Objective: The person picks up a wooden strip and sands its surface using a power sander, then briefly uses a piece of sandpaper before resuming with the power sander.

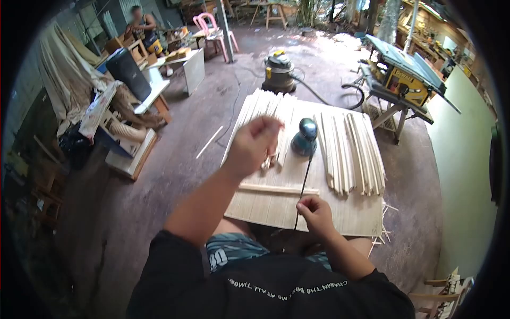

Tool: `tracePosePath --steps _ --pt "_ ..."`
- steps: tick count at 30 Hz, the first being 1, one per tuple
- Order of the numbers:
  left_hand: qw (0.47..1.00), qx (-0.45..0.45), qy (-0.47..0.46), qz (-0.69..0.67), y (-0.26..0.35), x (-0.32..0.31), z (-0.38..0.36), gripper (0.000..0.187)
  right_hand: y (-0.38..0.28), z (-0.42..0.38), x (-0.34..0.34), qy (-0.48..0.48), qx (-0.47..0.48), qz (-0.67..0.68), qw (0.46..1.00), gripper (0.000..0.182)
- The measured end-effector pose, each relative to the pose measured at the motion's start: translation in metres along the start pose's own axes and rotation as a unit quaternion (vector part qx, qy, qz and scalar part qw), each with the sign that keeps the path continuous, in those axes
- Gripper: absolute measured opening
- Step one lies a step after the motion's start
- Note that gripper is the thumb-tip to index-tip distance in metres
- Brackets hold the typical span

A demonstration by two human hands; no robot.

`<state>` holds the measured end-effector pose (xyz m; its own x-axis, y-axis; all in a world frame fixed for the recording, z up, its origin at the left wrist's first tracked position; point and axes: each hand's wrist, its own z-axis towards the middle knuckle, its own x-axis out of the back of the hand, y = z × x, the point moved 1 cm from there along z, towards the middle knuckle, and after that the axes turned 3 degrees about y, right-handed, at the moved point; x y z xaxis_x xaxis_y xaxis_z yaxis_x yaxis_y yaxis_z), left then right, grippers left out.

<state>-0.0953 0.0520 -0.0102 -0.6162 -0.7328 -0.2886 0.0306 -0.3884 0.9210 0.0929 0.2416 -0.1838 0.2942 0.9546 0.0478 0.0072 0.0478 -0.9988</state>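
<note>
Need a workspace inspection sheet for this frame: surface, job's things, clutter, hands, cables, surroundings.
Surface: wooden board used as a worktop, in front of the person.
Job's things: one loose strip lies crosswise; a stack of strips to the right, more strips at the far left; a sander stands mid-board.
Clutter: thin offcuts at the board's right edge.
Hands: left hand raised, closed on a strip; right hand pinches the cord, grip closed.
Cables: black cord runs from the sander to the right hand.
Surroundings: shop vacuum, table saw, pink chair, another person in the background.
</note>
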Motion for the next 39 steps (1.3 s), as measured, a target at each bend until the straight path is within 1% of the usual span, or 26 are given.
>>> tracePosePath --steps 2,4,5,6,9,10,11,12,13,14,15,16,17,18,19,20,21,24,25,27,30,33,34,37,38,39 --pt "0.998 0.061 0.015 0.006 -0.035 0.001 -0.016 0.011 -0.003 -0.002 0.006 0.012 -0.003 0.020 1.000 0.013" --pt "0.993 0.087 0.065 -0.055 -0.077 0.008 -0.035 0.008 -0.010 -0.005 0.010 0.017 0.005 -0.008 1.000 0.010" --pt "0.990 0.089 0.109 -0.002 -0.099 0.007 -0.047 0.011 -0.013 -0.007 0.011 0.020 0.007 -0.020 1.000 0.009" --pt "0.986 0.123 0.113 0.024 -0.121 0.009 -0.066 0.010 -0.016 -0.008 0.012 0.012 0.023 -0.031 0.999 0.012" --pt "0.959 0.164 0.118 0.201 -0.185 0.017 -0.124 0.014 -0.034 -0.010 0.014 0.010 0.086 -0.107 0.991 0.018" --pt "0.956 0.157 0.125 0.215 -0.196 0.026 -0.130 0.015 -0.027 -0.003 0.019 0.021 0.084 -0.156 0.984 0.023" --pt "0.951 0.160 0.133 0.228 -0.206 0.033 -0.148 0.016 -0.026 0.008 0.027 0.037 0.113 -0.225 0.967 0.026" --pt "0.937 0.151 0.152 0.275 -0.209 0.041 -0.150 0.016 -0.025 0.024 0.035 0.061 0.133 -0.224 0.964 0.026" --pt "0.939 0.103 0.165 0.284 -0.224 0.060 -0.152 0.015 -0.018 0.043 0.043 0.115 0.159 -0.249 0.948 0.024" --pt "0.882 0.053 0.183 0.432 -0.201 0.059 -0.144 0.016 -0.010 0.069 0.051 0.137 0.145 -0.200 0.959 0.021" --pt "0.861 -0.020 0.174 0.478 -0.200 0.075 -0.140 0.016 0.001 0.095 0.060 0.155 0.088 -0.185 0.966 0.019" --pt "0.817 -0.055 0.160 0.551 -0.203 0.095 -0.139 0.017 0.032 0.124 0.072 0.198 0.089 -0.211 0.953 0.022" --pt "0.768 -0.054 0.165 0.617 -0.204 0.110 -0.137 0.022 0.061 0.144 0.081 0.238 0.088 -0.238 0.938 0.027" --pt "0.714 -0.049 0.166 0.678 -0.207 0.122 -0.139 0.027 0.070 0.149 0.083 0.237 0.082 -0.245 0.937 0.031" --pt "0.710 -0.028 0.170 0.683 -0.211 0.135 -0.141 0.044 0.077 0.155 0.081 0.237 0.078 -0.252 0.935 0.035" --pt "0.690 -0.054 0.185 0.697 -0.215 0.142 -0.143 0.051 0.082 0.160 0.077 0.238 0.073 -0.259 0.933 0.039" --pt "0.670 -0.082 0.199 0.710 -0.219 0.146 -0.144 0.057 0.078 0.163 0.070 0.219 0.095 -0.276 0.931 0.049" --pt "0.672 -0.088 0.187 0.711 -0.227 0.149 -0.144 0.067 0.057 0.186 0.044 0.190 0.130 -0.320 0.919 0.064" --pt "0.673 -0.079 0.178 0.714 -0.228 0.149 -0.145 0.067 0.055 0.198 0.036 0.189 0.115 -0.347 0.911 0.069" --pt "0.672 -0.061 0.167 0.719 -0.226 0.149 -0.143 0.068 0.052 0.216 0.028 0.195 0.052 -0.330 0.922 0.074" --pt "0.683 -0.032 0.152 0.714 -0.223 0.150 -0.141 0.065 0.060 0.234 0.025 0.199 0.039 -0.316 0.927 0.084" --pt "0.681 -0.005 0.134 0.720 -0.220 0.145 -0.137 0.059 0.064 0.251 0.020 0.222 0.076 -0.340 0.911 0.089" --pt "0.682 0.002 0.126 0.720 -0.217 0.142 -0.135 0.058 0.063 0.259 0.018 0.230 0.070 -0.381 0.893 0.091" --pt "0.700 -0.017 0.099 0.707 -0.215 0.136 -0.131 0.053 0.074 0.287 0.030 0.182 0.094 -0.316 0.927 0.089" --pt "0.700 -0.029 0.103 0.706 -0.211 0.137 -0.128 0.051 0.112 0.299 0.044 0.203 0.131 -0.296 0.924 0.071" --pt "0.739 -0.033 0.110 0.664 -0.215 0.137 -0.126 0.046 0.139 0.320 0.060 0.147 0.107 -0.256 0.949 0.060"
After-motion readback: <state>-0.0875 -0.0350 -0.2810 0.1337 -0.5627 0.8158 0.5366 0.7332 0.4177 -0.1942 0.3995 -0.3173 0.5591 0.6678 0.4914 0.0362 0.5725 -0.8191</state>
